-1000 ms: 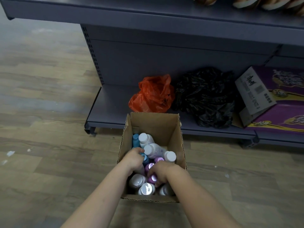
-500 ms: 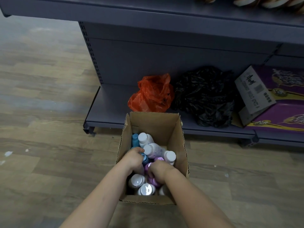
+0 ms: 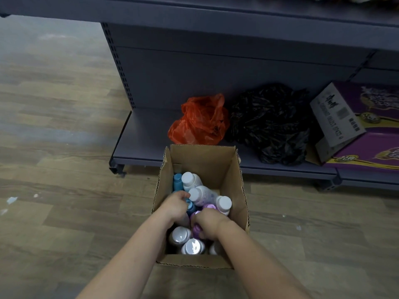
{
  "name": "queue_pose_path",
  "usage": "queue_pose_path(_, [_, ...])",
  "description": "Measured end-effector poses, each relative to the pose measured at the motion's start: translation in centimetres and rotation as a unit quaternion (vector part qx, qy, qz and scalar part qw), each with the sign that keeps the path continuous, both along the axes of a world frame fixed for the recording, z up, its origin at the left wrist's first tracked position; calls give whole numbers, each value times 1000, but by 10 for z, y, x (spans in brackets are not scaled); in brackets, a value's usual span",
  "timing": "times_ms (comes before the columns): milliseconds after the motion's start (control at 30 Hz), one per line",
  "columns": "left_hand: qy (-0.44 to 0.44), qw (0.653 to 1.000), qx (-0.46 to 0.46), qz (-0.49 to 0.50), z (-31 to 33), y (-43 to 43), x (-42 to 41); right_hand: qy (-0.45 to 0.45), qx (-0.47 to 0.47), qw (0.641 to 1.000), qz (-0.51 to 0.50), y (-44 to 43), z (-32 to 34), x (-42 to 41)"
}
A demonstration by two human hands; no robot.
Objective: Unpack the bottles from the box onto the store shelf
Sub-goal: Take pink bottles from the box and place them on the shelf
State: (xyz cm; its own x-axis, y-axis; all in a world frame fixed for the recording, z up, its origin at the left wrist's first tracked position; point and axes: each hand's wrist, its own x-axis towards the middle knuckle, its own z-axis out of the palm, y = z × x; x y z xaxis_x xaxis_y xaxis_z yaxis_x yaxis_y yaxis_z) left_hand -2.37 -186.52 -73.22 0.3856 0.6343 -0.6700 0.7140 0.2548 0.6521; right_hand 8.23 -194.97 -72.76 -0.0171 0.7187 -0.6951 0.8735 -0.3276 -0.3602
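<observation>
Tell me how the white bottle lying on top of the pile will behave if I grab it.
Probably rigid: the white bottle looks like smooth moulded plastic, so it may be slippery. It lies on its side across other bottles, so a nudge could roll it. Whether it is full, and so heavy, I cannot tell.

Left hand (image 3: 174, 207) and right hand (image 3: 210, 223) hide their own grip.
</observation>
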Motion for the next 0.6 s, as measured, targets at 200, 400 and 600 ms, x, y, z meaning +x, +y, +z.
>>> queue_pose_path(200, [-29,999,-24,2,27,-2,0,-16,80,994,69,13,58,15])
queue_pose_path(400, [-83,996,-27,-6,122,6,-3,15,127,991,35,28,165,35])
queue_pose_path(600, [-125,990,-56,-32,275,8,-9,28,178,983,34,43,334,51])
